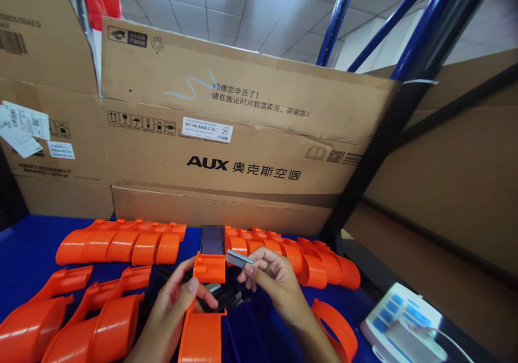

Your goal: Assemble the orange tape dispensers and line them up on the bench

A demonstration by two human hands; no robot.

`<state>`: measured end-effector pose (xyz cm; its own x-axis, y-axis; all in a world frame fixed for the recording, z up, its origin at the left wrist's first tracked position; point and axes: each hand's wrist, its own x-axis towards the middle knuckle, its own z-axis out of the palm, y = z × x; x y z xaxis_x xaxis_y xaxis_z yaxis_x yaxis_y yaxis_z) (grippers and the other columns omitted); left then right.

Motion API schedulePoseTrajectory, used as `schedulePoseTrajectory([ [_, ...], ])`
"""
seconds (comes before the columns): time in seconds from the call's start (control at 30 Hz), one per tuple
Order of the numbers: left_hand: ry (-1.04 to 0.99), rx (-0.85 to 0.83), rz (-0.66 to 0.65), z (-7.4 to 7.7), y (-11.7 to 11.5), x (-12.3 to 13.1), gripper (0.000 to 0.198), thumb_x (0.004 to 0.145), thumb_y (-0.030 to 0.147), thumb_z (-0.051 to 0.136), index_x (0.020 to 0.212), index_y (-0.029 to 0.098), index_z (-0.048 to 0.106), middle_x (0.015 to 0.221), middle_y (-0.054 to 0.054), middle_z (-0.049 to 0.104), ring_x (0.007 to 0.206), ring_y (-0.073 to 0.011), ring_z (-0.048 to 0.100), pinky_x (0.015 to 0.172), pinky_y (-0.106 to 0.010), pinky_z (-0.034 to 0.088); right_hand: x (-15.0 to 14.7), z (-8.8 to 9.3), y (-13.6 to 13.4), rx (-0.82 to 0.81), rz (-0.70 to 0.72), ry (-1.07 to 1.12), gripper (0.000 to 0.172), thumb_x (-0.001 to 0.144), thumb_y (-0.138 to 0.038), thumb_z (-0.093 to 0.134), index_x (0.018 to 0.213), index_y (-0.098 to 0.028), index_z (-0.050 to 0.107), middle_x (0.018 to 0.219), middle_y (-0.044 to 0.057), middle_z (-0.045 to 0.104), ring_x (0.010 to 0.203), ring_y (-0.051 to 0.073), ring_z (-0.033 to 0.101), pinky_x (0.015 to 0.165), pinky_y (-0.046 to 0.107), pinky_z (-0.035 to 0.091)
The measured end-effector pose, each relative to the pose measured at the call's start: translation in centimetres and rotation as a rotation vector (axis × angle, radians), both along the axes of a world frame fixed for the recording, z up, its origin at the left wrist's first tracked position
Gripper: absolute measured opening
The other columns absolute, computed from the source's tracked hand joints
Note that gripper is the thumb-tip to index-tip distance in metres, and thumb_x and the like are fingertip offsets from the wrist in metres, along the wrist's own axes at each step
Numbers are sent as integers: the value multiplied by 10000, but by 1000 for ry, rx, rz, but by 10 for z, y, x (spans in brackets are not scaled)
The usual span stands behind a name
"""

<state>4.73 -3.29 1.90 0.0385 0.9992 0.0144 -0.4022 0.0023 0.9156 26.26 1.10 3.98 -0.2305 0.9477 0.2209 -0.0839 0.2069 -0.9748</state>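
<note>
My left hand (178,301) grips an orange plastic part (206,298) at the bottom centre, thumb on its upper section. My right hand (271,279) pinches a small grey metal strip (238,258) just right of the top of that part. Behind both hands lies a dark rectangular block (212,240) on the blue table (28,250). Small dark pieces sit on the table beneath my hands, partly hidden.
Rows of orange curved shells lie at back left (121,241), back right (307,263) and front left (73,320). A loose orange shell (338,328) rests at right. Cardboard boxes (243,136) wall off the back. A white device (400,320) sits at lower right beside a blue rack post (408,45).
</note>
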Motion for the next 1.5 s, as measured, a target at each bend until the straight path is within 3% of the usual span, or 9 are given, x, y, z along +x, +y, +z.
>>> schedulePoseTrajectory([
  [0.3, -10, -2, 36, -7, 6, 0, 792, 773, 619, 734, 1379, 185, 466, 624, -34, 754, 492, -194, 630, 535, -277, 414, 0, 0, -3, -6, 65, -29, 298, 855, -429, 766, 794, -193, 595, 682, 39, 750, 555, 141, 649, 519, 233, 481],
  [0.6, 9, 12, -24, -9, 6, -3, 666, 819, 600, 687, 1321, 197, 515, 636, -34, 748, 474, -187, 627, 523, -283, 432, 0, 3, -4, 9, -23, -21, 302, 848, -456, 769, 853, -185, 635, 573, -33, 624, 505, 97, 499, 510, 211, 402],
  [0.7, 17, 37, -30, -12, 8, -5, 618, 819, 601, 685, 1264, 197, 541, 613, -32, 737, 460, -177, 605, 512, -272, 417, -3, 1, -5, 27, -38, 0, 308, 865, -476, 744, 839, -197, 619, 568, -35, 615, 505, 101, 494, 509, 214, 401],
  [0.9, 41, 60, -53, -17, -1, 3, 683, 809, 583, 713, 1327, 229, 447, 661, -25, 748, 456, -138, 552, 538, -252, 409, -15, -5, -9, 36, -69, -26, 286, 866, -449, 748, 788, -202, 627, 551, -29, 626, 474, 102, 507, 475, 213, 388],
  [1.0, 41, 49, -21, -17, -3, 5, 672, 819, 584, 702, 1336, 234, 454, 685, -29, 756, 506, -158, 596, 557, -258, 416, -18, -10, -9, 138, -190, -92, 218, 858, -411, 761, 817, -201, 716, 649, 8, 679, 585, 143, 596, 560, 252, 476],
  [1.13, 61, 31, 61, -13, 0, 2, 655, 816, 592, 701, 1312, 218, 492, 680, -32, 761, 657, -222, 688, 633, -293, 478, -16, -11, -8, 258, -308, -120, 209, 863, -380, 753, 1013, -236, 783, 939, 77, 772, 838, 242, 697, 774, 370, 561],
  [1.27, 114, 39, 47, -12, 2, -2, 621, 846, 576, 678, 1308, 204, 498, 675, -34, 763, 635, -213, 689, 627, -293, 477, -13, -5, -9, 308, -250, -167, 151, 894, -341, 722, 994, -265, 806, 1018, 81, 770, 942, 274, 710, 869, 418, 556],
  [1.5, 39, 49, 48, -17, 0, 3, 630, 855, 537, 690, 1342, 222, 445, 729, -34, 775, 657, -206, 698, 652, -299, 490, -14, -3, -10, 294, -216, -139, 159, 886, -321, 736, 1017, -281, 816, 990, 82, 748, 928, 271, 687, 845, 414, 554],
])
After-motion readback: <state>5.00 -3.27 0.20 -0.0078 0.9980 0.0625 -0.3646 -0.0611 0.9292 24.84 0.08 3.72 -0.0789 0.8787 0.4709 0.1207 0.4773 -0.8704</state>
